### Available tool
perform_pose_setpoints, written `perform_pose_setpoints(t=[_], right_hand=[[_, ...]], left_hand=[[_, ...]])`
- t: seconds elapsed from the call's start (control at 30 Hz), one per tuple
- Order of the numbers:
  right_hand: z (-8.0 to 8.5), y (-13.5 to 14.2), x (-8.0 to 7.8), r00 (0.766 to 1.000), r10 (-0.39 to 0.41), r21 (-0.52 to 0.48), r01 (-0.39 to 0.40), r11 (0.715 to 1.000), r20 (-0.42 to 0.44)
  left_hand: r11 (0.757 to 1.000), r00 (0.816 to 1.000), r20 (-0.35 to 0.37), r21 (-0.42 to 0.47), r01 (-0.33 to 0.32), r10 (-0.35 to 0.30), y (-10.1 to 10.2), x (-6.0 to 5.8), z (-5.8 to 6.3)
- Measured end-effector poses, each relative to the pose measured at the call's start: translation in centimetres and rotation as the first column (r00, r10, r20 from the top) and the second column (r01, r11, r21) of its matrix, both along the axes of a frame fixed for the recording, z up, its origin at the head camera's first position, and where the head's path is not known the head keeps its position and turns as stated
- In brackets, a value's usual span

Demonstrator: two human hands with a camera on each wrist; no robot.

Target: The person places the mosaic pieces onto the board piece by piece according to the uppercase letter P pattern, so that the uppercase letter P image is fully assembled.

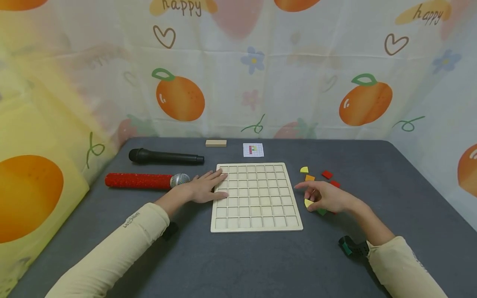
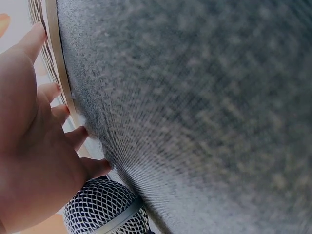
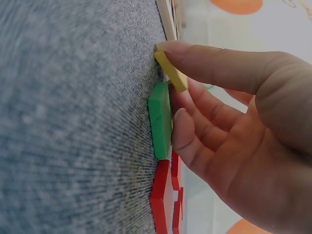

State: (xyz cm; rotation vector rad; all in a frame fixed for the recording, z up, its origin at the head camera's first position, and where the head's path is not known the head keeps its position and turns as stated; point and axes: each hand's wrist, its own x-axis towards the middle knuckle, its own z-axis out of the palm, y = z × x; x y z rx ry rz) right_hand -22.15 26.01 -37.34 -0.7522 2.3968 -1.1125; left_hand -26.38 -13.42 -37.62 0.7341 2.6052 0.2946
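Observation:
My left hand (image 1: pixel 203 188) rests with its fingers spread on the left edge of a pale wooden grid board (image 1: pixel 256 225). In the left wrist view, its fingertips touch the board's rim (image 2: pixel 59 53). To the right of the board, my right hand (image 1: pixel 329 195) pinches a yellow quarter-round piece (image 3: pixel 170 70), tilted up off the cloth, between thumb and fingers. Close beside it lie a green piece (image 3: pixel 160 122) and a red piece (image 3: pixel 162 200). Beyond the hand are another yellow piece (image 1: pixel 304 169), an orange piece (image 1: pixel 309 177) and red pieces (image 1: pixel 327 174), some partly hidden.
A red microphone (image 1: pixel 138 181) lies left of the board, its mesh head next to my left hand. Behind it is a black microphone (image 1: pixel 167 157). A wooden block (image 1: pixel 215 143) and a small card with a coloured grid (image 1: pixel 253 150) lie near the table's back edge.

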Motion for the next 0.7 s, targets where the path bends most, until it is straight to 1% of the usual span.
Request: perform_pose_setpoints(t=[0.17, 0.3, 0.33, 0.43, 0.57, 0.7], right_hand=[[0.21, 0.11, -0.11, 0.999, -0.004, 0.054, 0.006, 0.999, -0.036], [0.30, 0.21, -0.16, 0.997, -0.018, 0.074, 0.023, 0.997, -0.076], [0.26, 0.21, -0.18, 0.996, -0.027, 0.067, 0.032, 0.997, -0.083], [0.11, 0.23, -0.26, 0.991, -0.089, 0.061, 0.096, 0.994, -0.101], [0.01, 0.30, -0.30, 0.984, -0.163, 0.035, 0.166, 0.986, -0.075], [0.01, 0.38, -0.33, 0.981, -0.195, -0.033, 0.194, 0.980, -0.022]], left_hand=[[1.000, 1.000, -0.002, -0.001, -0.010, 0.010, 0.00, 0.09, 0.14], [1.000, 1.000, -0.009, 0.002, -0.011, 0.011, -0.08, 0.16, 0.04], [1.000, 1.000, -0.009, 0.002, -0.009, 0.009, -0.11, 0.17, 0.00], [1.000, 1.000, -0.011, 0.006, 0.003, -0.003, -0.14, 0.11, -0.12], [1.000, 1.000, -0.011, 0.005, 0.029, -0.029, 0.01, -0.06, -0.01], [0.999, 0.999, -0.002, 0.002, 0.050, -0.050, 0.14, -0.21, 0.09]])
